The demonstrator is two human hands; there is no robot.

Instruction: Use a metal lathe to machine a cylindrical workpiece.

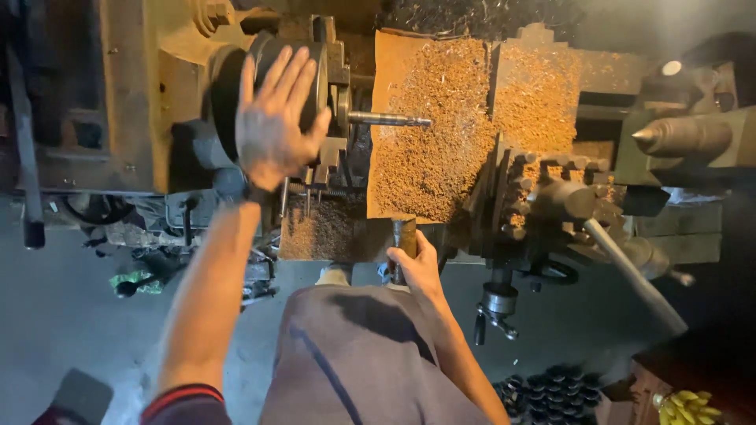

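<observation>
Head view looks straight down on a lathe thick with brass-coloured chips. Left hand (276,118) is spread flat, fingers apart, its palm against the face of the chuck (311,75); it grips nothing. Right hand (417,264) is closed around a short dark metal cylinder (404,236), held upright at the front edge of the carriage (429,149). A thin rod (390,120) sticks out of the chuck to the right, over the chip-covered carriage. Further right stand the toolpost (551,193) and the pointed tailstock centre (681,135), well apart from the rod.

With a palm on the chuck, the sound way is to press only with the flat of the hand and keep fingers off the jaws' corners (whether the chuck is turning cannot be told from this view). The sleeve should stay clear of the rod's end. The cylinder is best kept upright and away from the chips, so grit does not cling to its end. Feet, just visible below, belong square to the machine.
</observation>
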